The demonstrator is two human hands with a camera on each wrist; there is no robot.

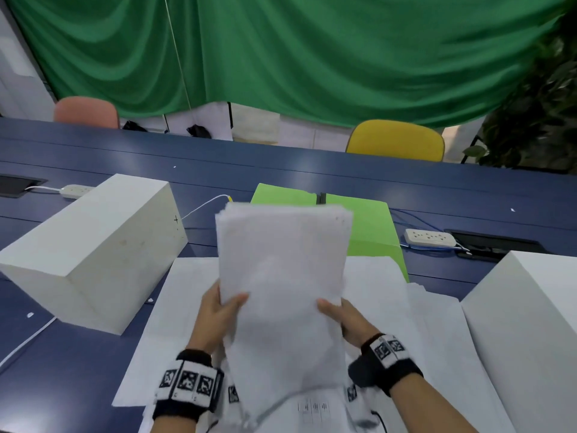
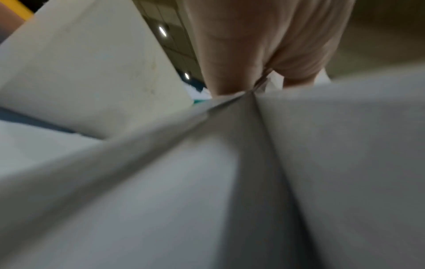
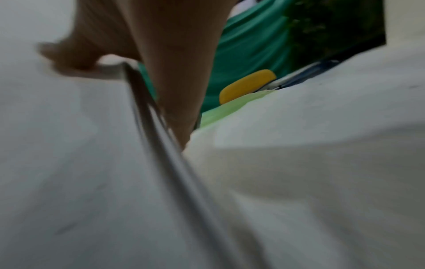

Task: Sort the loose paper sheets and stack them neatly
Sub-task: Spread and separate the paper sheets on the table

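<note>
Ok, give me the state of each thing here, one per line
Left hand: grips the white paper bundle's left edge.
Right hand: grips its right edge.
White paper bundle: held up off the table, top edges slightly uneven.
Loose white sheets: spread flat on the blue table.
Green paper: flat, partly covered.
</note>
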